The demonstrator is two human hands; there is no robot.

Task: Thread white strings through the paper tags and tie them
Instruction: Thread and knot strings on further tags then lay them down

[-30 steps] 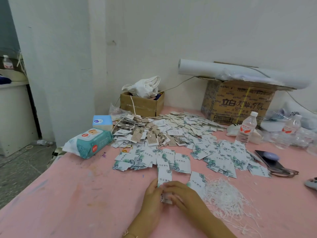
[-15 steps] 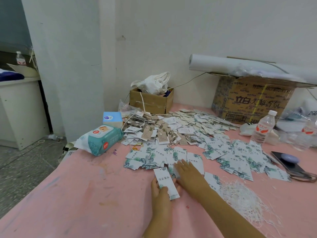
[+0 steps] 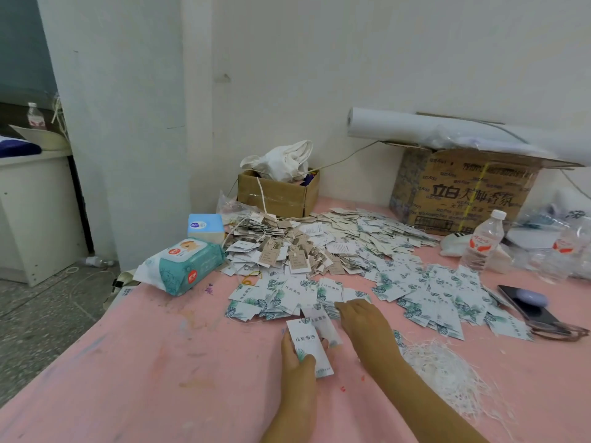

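Left-hand fingers (image 3: 289, 345) pinch one paper tag (image 3: 308, 342); right-hand fingers (image 3: 350, 306), seemingly straight, rest on the tag pile (image 3: 281, 295).

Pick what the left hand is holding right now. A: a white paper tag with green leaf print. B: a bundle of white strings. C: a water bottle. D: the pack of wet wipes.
A: the left hand grips a white paper tag by its lower part, thumb curled over its face.

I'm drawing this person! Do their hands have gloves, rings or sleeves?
No gloves. The left hand and the right hand are both bare, with no rings that show, and no sleeves come into view.
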